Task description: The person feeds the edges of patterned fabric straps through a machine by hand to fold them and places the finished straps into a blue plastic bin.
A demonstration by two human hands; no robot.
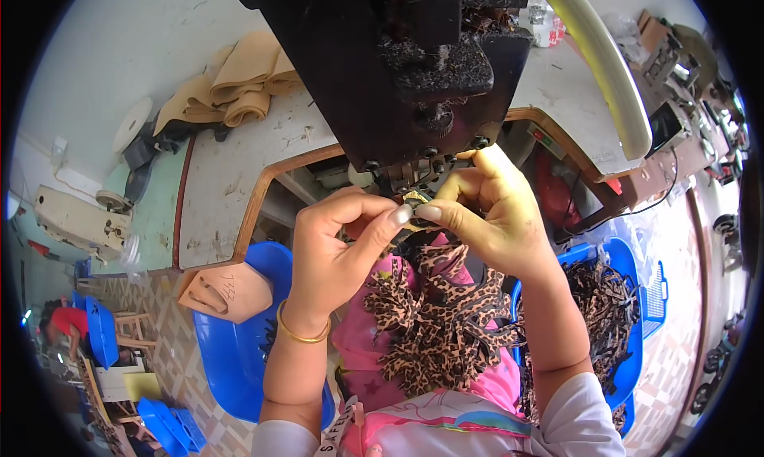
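In the head view, a black machine head (398, 67), dusty with lint, stands right in front of me. Just below its foot, my left hand (334, 238) and my right hand (497, 214) meet, thumbs nearly touching. Both pinch a small dark piece with a tan, patterned edge (415, 196) between thumb and fingers; its exact kind is hard to make out. The right hand's upper fingers reach up beside the machine's foot. Leopard-print fabric strips (446, 322) lie heaped on my lap, below the hands.
A blue tub (231, 369) with a marked cardboard piece (225, 292) is on the left. Another blue tub (629, 377) holds more leopard strips on the right. Tan sheets (247, 79) lie on the worktable (231, 171). A pale curved lamp or handle (605, 67) hangs upper right. A person in red is far left.
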